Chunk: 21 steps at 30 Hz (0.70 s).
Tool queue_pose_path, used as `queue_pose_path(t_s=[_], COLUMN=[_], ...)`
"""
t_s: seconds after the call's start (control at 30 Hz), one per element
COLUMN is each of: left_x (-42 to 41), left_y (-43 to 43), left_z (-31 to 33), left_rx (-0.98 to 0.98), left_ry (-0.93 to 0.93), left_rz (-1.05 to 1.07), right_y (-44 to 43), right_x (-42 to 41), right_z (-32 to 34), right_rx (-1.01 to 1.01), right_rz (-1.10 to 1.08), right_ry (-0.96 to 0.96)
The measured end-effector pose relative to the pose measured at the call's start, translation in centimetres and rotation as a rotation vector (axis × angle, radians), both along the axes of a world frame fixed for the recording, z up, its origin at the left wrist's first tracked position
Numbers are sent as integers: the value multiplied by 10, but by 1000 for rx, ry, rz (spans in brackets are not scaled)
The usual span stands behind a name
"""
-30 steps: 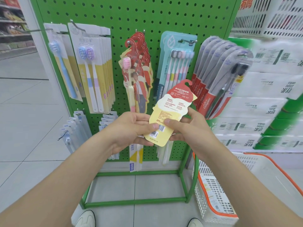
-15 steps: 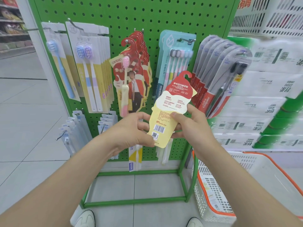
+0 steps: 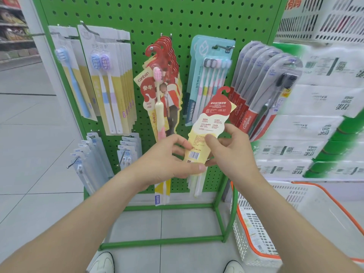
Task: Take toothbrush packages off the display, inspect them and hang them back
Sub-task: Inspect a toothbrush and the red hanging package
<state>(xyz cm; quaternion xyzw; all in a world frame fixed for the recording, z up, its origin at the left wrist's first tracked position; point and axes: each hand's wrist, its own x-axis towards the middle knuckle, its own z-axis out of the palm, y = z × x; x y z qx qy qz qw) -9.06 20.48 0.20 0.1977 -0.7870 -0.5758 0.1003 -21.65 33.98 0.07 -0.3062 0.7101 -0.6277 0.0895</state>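
Both hands hold a red and yellow toothbrush package (image 3: 210, 123) in front of the green pegboard display (image 3: 137, 18). Its printed back with a barcode faces me and its red hook end points up. My left hand (image 3: 167, 158) pinches the lower left edge, thumb across the bottom. My right hand (image 3: 230, 146) grips the right side, thumb on the card's face. A stack of the same red packages (image 3: 163, 89) hangs on a peg at the board's centre.
White and yellow packs (image 3: 110, 79) hang at the left, a teal multi-pack (image 3: 208, 75) and Colgate packs (image 3: 262, 87) at the right. Small packs (image 3: 88, 160) hang low left. A white basket with an orange rim (image 3: 295, 219) stands at the lower right, below stacked tissue packs (image 3: 319, 115).
The held package has stayed back side up and tilted slightly, both hands shifting their hold near its lower end. The front hanging red package now shows its face.
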Motion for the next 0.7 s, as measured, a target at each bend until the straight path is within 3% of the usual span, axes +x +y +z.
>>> queue_pose_path(t_s=[0.1,0.2,0.4,0.53,0.7], left_x=[-1,-1,0,0,-3], left_y=[5,2,-6,-10,-13], left_z=[-1,-2,0,-6,-7], left_rx=[-135,-16,283,301,274], left_ry=[-28,-13,-15,6,-7], left_rz=[-7,-73,-200,-243,-222], right_y=[-1,0,-2,-3,-1], right_x=[3,5,-2,-7,-9], right_z=[2,5,2,-3,-6], right_rx=[10,-23,-87,-7,-47], right_rz=[31,72,-42,-92,-133], right_ry=[-1,0,71,104,138])
